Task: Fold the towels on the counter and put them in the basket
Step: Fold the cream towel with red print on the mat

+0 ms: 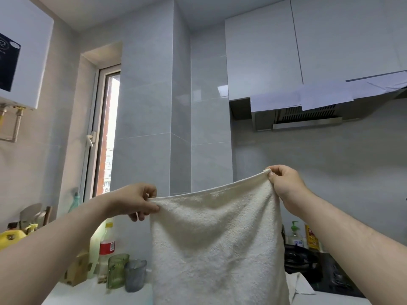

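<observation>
White towel [218,249] is up in the air, hanging flat from both sets of fingers, lower edge out of view. Its top hem runs fingers to fingers with a slight sag, right end higher. Counter [88,291] is well below the left fingers, black hob [330,278] well below the right fingers. Left hand [134,201] pinches the top-left corner, thumb and fingers curled on the hem. Right hand [284,183] pinches the top-right corner, same grip. Crumpled white cloth [300,285] lies below the right fingers, just beside the hanging towel. Red-label bottle [107,245], green glass [116,270] and grey glass [135,275] stand on the counter below the left fingers, glasses side by side. Pump bottle [295,233] stands below the right fingers, behind the hob.
</observation>
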Available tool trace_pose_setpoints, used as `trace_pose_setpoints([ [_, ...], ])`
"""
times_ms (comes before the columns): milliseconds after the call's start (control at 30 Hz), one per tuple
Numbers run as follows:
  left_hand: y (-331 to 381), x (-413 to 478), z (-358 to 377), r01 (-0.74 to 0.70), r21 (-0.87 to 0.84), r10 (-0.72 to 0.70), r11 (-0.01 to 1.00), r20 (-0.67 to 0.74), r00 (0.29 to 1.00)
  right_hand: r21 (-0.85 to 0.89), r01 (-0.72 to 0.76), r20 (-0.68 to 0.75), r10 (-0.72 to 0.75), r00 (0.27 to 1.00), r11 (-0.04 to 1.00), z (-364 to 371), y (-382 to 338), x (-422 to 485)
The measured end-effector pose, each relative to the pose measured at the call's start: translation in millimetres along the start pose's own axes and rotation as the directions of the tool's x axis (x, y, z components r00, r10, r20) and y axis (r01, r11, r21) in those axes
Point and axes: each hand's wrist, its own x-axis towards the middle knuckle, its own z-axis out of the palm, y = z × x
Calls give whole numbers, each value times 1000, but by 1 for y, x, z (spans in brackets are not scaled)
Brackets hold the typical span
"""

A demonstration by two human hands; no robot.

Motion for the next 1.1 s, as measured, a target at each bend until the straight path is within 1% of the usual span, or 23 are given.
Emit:
trace_pose_setpoints([
  [33,1,2,-1,-14,124,17,992,-20,1000,4,4,6,-4,1000,1000,-1,-1,-1],
  [67,2,3,-1,-26,291,41,956,-45,998,3,12,13,-12,1000,1000,-1,-1,-3],
  [100,3,4,-1,-32,461,70,887,-65,995,-4,21,20,-21,1000,1000,-1,-1,-4],
  [133,5,4,0,-31,590,93,807,-76,993,-10,29,24,-29,999,1000,-1,-1,-4],
  [167,7,4,2,-24,658,106,752,-85,991,-14,33,26,-33,999,999,0,-1,-4],
  [200,9,3,2,-15,682,113,731,-99,989,-16,34,26,-34,999,999,-1,-1,-5],
  [267,12,1,3,9,665,116,747,-144,983,-14,35,14,-34,999,999,-3,-1,-5],
  [300,13,0,3,19,619,110,785,-169,979,-9,32,9,-32,999,999,-4,0,-5],
  [367,13,-1,3,28,455,74,890,-205,976,4,23,8,-23,1000,1000,-7,2,-6],
  [433,15,-5,4,21,258,37,966,-218,975,15,11,8,-11,1000,1000,-9,5,-7],
  [500,13,-7,5,7,84,15,996,-258,966,16,-2,7,2,1000,1000,-9,9,-7],
  [567,10,-7,4,0,-76,-22,997,-297,955,9,-4,11,4,1000,1000,-7,13,-8],
  [600,7,-5,4,-1,-128,-40,992,-314,948,-1,-4,23,4,1000,1000,-5,15,-10],
  [633,3,-2,4,4,-147,-52,989,-326,944,-15,-8,38,8,999,1000,-3,17,-11],
  [667,-1,2,6,13,-124,-54,992,-335,941,-34,-12,51,14,999,999,0,20,-11],
  [767,-12,16,12,28,74,3,997,-390,921,-119,-37,61,45,997,992,8,29,-10],
  [800,-17,23,14,27,112,22,993,-417,909,-130,-47,57,55,997,990,11,33,-8],
  [967,-51,60,34,60,91,-7,994,-499,867,-167,-103,63,115,991,981,28,66,5],
  [1100,-86,90,66,129,94,-55,987,-559,828,-127,-239,47,246,968,963,55,111,19],
])
